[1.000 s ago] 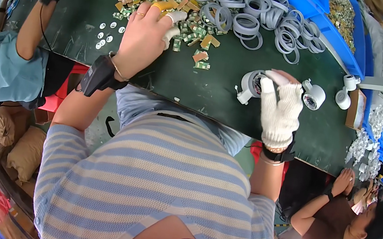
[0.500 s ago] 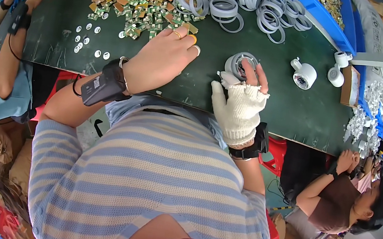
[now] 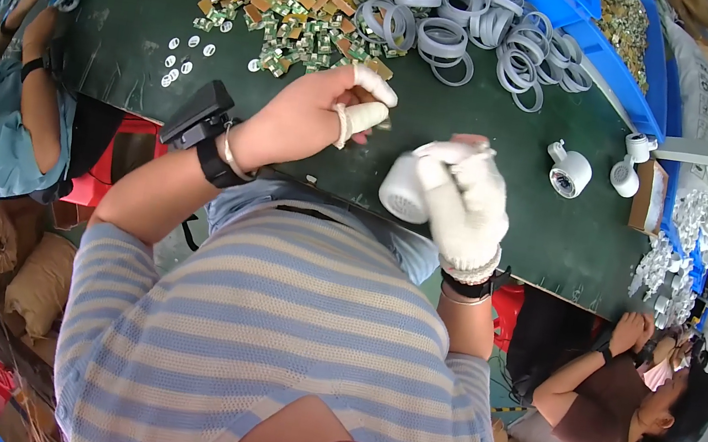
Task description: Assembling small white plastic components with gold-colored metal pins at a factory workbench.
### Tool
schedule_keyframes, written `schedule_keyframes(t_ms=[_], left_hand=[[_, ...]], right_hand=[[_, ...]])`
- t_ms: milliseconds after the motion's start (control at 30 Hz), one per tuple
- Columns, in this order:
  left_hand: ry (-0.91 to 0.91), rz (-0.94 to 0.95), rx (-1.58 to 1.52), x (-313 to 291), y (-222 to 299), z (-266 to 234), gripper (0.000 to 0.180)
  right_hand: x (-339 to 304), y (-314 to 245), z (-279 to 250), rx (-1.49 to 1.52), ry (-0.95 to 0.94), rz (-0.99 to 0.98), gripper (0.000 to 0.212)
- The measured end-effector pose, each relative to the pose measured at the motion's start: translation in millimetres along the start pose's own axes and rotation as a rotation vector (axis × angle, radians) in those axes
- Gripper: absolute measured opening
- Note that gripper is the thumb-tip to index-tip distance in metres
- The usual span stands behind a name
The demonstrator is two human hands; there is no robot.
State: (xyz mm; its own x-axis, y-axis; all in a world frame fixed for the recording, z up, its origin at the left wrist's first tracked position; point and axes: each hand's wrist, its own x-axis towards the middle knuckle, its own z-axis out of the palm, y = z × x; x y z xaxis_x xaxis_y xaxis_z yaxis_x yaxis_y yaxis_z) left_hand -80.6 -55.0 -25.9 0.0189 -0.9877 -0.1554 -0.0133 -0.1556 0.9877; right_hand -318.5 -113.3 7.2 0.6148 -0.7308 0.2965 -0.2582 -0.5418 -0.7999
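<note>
My right hand (image 3: 470, 204), in a white knitted glove with bare fingertips, grips a white round housing (image 3: 403, 190) just above the table's near edge. The housing is tilted, and its dotted face points toward me. To the left, my left hand (image 3: 305, 121) has its thumb and a finger in pale finger covers, bent toward each other. Something small and dark shows at those fingertips, too little to name. Beyond that hand lies a heap of small green circuit boards (image 3: 299, 13). Grey rings (image 3: 443, 39) are piled to the right of the boards.
Small white round stickers (image 3: 186, 67) lie left on the dark green table (image 3: 128, 9). More white housings (image 3: 571, 174) stand at the right, near a cardboard box (image 3: 650, 194). Blue bins (image 3: 615, 63) border the far right. Co-workers sit on the left (image 3: 6, 110) and the right (image 3: 622, 402).
My right hand has lifted the housing and turned it, from its open ring side up to its dotted face toward me. My left hand has come away from the boards' edge, fingers bent. The view has shifted slightly.
</note>
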Motion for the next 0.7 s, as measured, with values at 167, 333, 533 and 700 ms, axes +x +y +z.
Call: schedule_keyframes(t_ms=[167, 333, 533, 700], left_hand=[[-0.084, -0.047, -0.267, -23.3, -13.5, 5.1, 0.026], [-0.042, -0.021, -0.289, -37.7, -5.5, 2.8, 0.024], [-0.071, -0.008, -0.262, -46.7, -9.5, 8.1, 0.022], [-0.042, 0.018, -0.281, -46.5, -16.6, 10.5, 0.021]], right_hand=[[6.5, -2.1, 15.4, -0.038, -0.099, -0.082, 0.010], [8.6, -6.5, 14.9, -0.058, -0.129, -0.037, 0.008], [8.6, -4.6, 14.1, -0.023, -0.174, -0.066, 0.009], [3.8, -18.6, 11.2, 0.019, -0.134, 0.054, 0.010]])
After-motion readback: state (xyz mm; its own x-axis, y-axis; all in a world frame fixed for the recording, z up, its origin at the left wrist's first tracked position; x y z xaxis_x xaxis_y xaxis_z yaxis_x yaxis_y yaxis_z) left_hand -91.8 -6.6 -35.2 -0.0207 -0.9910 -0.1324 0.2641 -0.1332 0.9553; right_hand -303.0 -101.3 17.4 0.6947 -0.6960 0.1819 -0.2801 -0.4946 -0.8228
